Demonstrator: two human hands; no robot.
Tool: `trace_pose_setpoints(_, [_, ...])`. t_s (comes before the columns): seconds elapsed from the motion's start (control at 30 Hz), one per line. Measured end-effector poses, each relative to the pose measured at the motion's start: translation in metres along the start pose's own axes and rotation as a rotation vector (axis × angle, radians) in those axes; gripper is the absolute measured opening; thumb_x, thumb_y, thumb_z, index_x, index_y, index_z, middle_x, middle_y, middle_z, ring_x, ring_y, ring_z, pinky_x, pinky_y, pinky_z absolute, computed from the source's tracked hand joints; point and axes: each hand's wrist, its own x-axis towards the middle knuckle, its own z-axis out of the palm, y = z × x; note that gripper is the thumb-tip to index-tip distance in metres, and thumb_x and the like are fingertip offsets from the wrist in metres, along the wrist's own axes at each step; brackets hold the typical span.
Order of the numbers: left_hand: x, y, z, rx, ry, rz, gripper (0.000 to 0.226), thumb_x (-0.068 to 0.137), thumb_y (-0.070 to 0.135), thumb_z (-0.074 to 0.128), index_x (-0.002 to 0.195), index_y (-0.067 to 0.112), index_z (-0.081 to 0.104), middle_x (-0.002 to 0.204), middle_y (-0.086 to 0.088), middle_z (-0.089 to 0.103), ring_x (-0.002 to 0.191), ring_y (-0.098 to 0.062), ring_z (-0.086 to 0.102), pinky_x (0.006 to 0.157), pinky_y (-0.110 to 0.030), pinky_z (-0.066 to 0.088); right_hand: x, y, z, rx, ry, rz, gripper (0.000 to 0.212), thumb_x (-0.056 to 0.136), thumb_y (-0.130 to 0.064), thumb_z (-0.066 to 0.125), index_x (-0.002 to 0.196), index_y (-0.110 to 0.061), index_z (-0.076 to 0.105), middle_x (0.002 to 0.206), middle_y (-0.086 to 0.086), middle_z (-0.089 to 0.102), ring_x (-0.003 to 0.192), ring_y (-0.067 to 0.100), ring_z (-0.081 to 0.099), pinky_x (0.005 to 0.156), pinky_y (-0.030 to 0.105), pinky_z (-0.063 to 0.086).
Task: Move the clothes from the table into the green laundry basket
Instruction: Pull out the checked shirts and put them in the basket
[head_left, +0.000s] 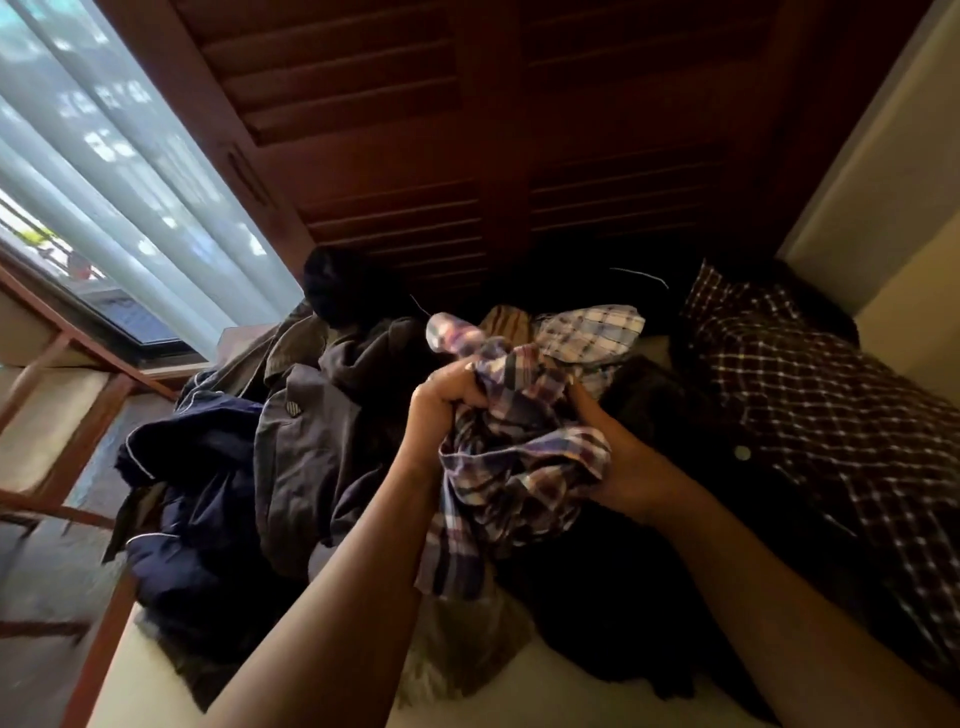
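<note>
A bunched light plaid garment (514, 467), white with purple and dark stripes, is lifted a little above a heap of clothes on the white table (561, 691). My left hand (441, 400) grips its upper left side. My right hand (618, 457) holds its right side. Both fists are closed on the fabric. Around it lie a grey jacket (306, 457), a navy garment with white piping (192, 467), a dark red checked shirt (810, 405) on the right and dark clothes (597, 613) underneath. No green basket is in view.
Dark wooden louvred doors (467, 156) stand behind the table. A window with pale curtains (104, 156) is at the left. Below it is a wooden-framed chair (67, 415). A pale wall (883, 208) rises at the right.
</note>
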Motion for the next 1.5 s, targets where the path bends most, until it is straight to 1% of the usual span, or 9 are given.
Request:
trace_pose_setpoints(0.2, [0.036,-0.013,0.034,0.129,0.12,-0.036,0.017,0.08,0.017,0.064,0.083,0.011,0.079,0.095,-0.015,0.075,0.096,-0.032,0.07,0.092,-0.044,0.053,-0.007,-0.004,-0.009,0.205,0.398,0.038,0.054,0.079,-0.02,0.081,0.125,-0.031,0.057,0.113,-0.01,0.071,0.103,-0.003,0.068,0.093,0.021,0.055])
trace_pose_setpoints(0.37, [0.077,-0.048,0.059,0.414,0.147,0.036,0.011,0.093,0.023,0.065,0.098,0.022,0.075,0.099,-0.007,0.077,0.093,-0.023,0.073,0.088,-0.044,0.06,-0.014,0.025,-0.039,-0.126,0.665,0.209,0.06,0.078,-0.044,0.083,0.131,-0.039,0.056,0.11,-0.021,0.069,0.103,0.001,0.065,0.086,0.02,0.05])
trace_pose_setpoints(0.57, [0.139,-0.075,0.074,0.996,-0.033,0.09,0.036,0.095,0.023,0.064,0.131,0.019,0.062,0.128,-0.001,0.064,0.114,-0.017,0.06,0.088,-0.024,0.043,-0.015,0.067,-0.038,-0.233,0.61,0.262,0.059,0.085,-0.053,0.072,0.136,-0.039,0.048,0.117,-0.015,0.068,0.105,0.013,0.067,0.089,0.04,0.057])
trace_pose_setpoints(0.8, [0.181,-0.127,0.061,1.772,-0.365,0.045,0.092,0.098,0.044,0.057,0.162,0.028,-0.007,0.167,-0.014,0.014,0.152,-0.041,0.017,0.117,-0.065,0.023,-0.016,0.087,-0.038,-0.068,0.604,0.26,0.058,0.084,-0.06,0.059,0.138,-0.041,0.048,0.126,-0.02,0.063,0.119,0.006,0.061,0.106,0.038,0.05])
trace_pose_setpoints(0.93, [0.193,-0.117,0.074,1.837,-0.422,-0.018,0.068,0.098,0.044,0.054,0.158,0.031,0.025,0.158,-0.011,0.041,0.145,-0.037,0.037,0.115,-0.068,0.017,-0.012,0.091,-0.038,-0.006,0.612,0.261,0.081,0.073,-0.089,0.05,0.14,-0.041,0.048,0.121,-0.022,0.064,0.114,0.009,0.063,0.102,0.04,0.052])
trace_pose_setpoints(1.03, [0.19,-0.107,0.078,1.723,-0.302,0.086,0.029,0.097,0.031,0.052,0.121,0.027,0.067,0.124,-0.006,0.069,0.118,-0.032,0.062,0.112,-0.057,0.035,-0.012,0.088,-0.039,-0.036,0.603,0.282,0.059,0.079,-0.079,0.056,0.131,-0.054,0.047,0.12,-0.026,0.062,0.114,0.006,0.062,0.101,0.033,0.051])
trace_pose_setpoints(1.2, [0.162,-0.077,0.073,1.258,-0.265,0.193,0.02,0.086,0.005,0.06,0.101,0.01,0.073,0.091,-0.004,0.066,0.085,-0.021,0.062,0.067,-0.031,0.043,-0.013,0.088,-0.042,-0.081,0.593,0.289,0.048,0.093,-0.036,0.069,0.131,-0.05,0.043,0.112,-0.025,0.062,0.102,0.003,0.062,0.092,0.029,0.053])
trace_pose_setpoints(1.33, [0.124,-0.042,0.071,0.774,-0.184,0.054,0.022,0.092,0.003,0.06,0.101,0.02,0.07,0.092,-0.005,0.072,0.086,-0.025,0.069,0.072,-0.038,0.057,-0.016,0.078,-0.038,-0.078,0.621,0.249,0.05,0.089,-0.037,0.074,0.125,-0.056,0.044,0.109,-0.032,0.061,0.098,-0.009,0.059,0.083,0.012,0.044])
trace_pose_setpoints(1.5, [0.059,0.001,0.069,-0.015,-0.213,-0.085,0.044,0.101,-0.012,0.036,0.131,0.009,0.061,0.126,-0.022,0.07,0.116,-0.038,0.068,0.099,-0.057,0.054,-0.025,0.059,-0.03,-0.065,0.638,0.236,0.05,0.087,-0.045,0.074,0.126,-0.058,0.046,0.112,-0.024,0.066,0.101,0.0,0.064,0.086,0.024,0.05])
